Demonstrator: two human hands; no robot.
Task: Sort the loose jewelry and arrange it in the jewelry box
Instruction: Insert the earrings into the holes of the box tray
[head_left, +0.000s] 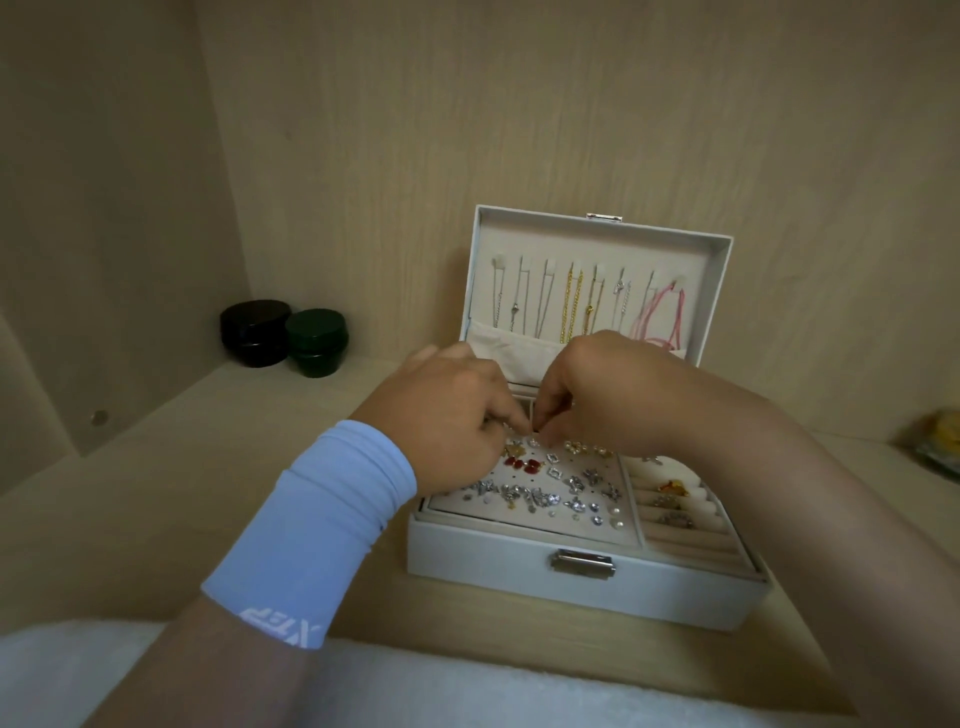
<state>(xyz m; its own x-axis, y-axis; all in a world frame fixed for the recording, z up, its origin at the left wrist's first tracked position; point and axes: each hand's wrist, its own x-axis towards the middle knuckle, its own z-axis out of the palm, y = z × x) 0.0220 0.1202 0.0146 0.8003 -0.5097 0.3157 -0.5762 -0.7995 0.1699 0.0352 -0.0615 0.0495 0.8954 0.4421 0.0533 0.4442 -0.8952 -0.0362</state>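
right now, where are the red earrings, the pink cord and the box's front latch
red earrings (531, 466): head view, right-hand red stone
pink cord (649, 314): head view, left strands
front latch (583, 564): head view, metal plate

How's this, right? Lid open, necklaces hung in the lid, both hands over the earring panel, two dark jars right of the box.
Not quite. In the head view the two dark jars stand left of the jewelry box, not right. The rest holds: lid open, necklaces hung in it, left hand and right hand over the earring panel.
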